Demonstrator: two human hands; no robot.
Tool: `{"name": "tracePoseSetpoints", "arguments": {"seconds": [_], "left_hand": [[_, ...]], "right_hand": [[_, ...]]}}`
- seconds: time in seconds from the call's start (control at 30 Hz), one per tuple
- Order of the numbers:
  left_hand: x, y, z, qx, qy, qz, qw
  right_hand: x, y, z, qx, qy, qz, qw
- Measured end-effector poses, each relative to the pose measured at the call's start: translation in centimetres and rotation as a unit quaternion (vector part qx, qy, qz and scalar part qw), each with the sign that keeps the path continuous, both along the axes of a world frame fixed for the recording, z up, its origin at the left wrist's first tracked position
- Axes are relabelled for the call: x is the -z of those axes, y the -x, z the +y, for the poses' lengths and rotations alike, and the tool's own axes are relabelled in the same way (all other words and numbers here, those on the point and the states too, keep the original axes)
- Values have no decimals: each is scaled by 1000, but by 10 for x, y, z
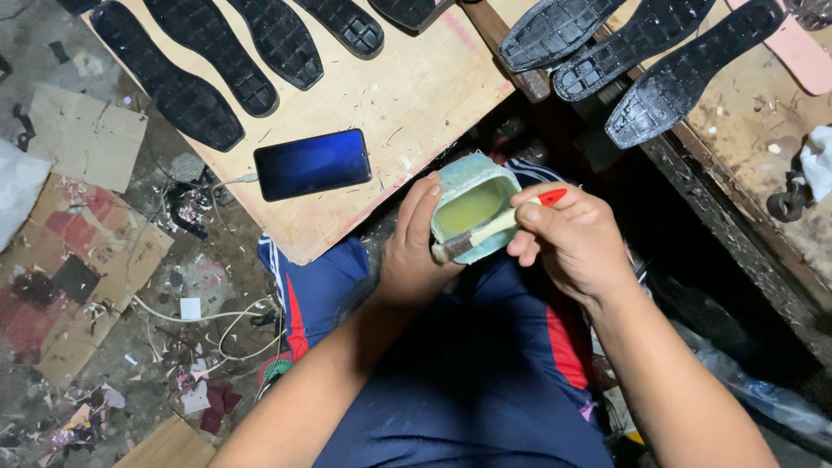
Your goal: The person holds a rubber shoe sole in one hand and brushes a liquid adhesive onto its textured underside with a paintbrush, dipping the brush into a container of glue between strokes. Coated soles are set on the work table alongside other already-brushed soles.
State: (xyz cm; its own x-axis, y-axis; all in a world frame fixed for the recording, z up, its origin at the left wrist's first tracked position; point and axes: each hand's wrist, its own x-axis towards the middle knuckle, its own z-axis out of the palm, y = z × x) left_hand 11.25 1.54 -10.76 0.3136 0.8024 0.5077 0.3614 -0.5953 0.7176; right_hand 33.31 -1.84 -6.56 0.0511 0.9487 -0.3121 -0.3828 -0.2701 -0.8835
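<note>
Glue tub [472, 206], a small pale green one with yellow glue inside, sits over your lap, just past the edge of the wooden board. Your left hand [414, 251] is closed around the left side of the tub and holds it up. Your right hand [572, 238] is closed on a small brush [494, 227] with a red end on its handle. The brush lies across the open top of the tub, and its bristle end rests on the near rim, close to your left thumb. Both hands are close together, with the tub between them. You sit in blue shorts [485, 373] with red stripes. The wooden board [407, 104] lies in front of you like a little desk. A dark phone [313, 163] lies flat on it, near the tub, with a white cable plugged into its left end. Behind the phone, a row of black shoe soles [208, 61] lies on the board, side by side. More black soles [641, 56] lie to the right on a rough desk [763, 113], and a pink sole [797, 48] lies next to them. The floor [87, 260] on your left is covered with cardboard bits, scraps and a loose white wire.
</note>
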Motion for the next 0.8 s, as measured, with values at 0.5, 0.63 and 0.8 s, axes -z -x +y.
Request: {"name": "tracePoseSetpoints", "arguments": {"seconds": [0.5, 0.63, 0.8], "left_hand": [[-43, -23, 92, -205, 196, -20, 959], [-43, -25, 93, -178, 126, -2, 976], [-38, -6, 55, -148, 187, -47, 970]], "right_hand": [[15, -21, -13, 83, -86, 207, 971], [22, -16, -17, 78, -92, 227, 966], [18, -17, -21, 99, -90, 230, 964]]}}
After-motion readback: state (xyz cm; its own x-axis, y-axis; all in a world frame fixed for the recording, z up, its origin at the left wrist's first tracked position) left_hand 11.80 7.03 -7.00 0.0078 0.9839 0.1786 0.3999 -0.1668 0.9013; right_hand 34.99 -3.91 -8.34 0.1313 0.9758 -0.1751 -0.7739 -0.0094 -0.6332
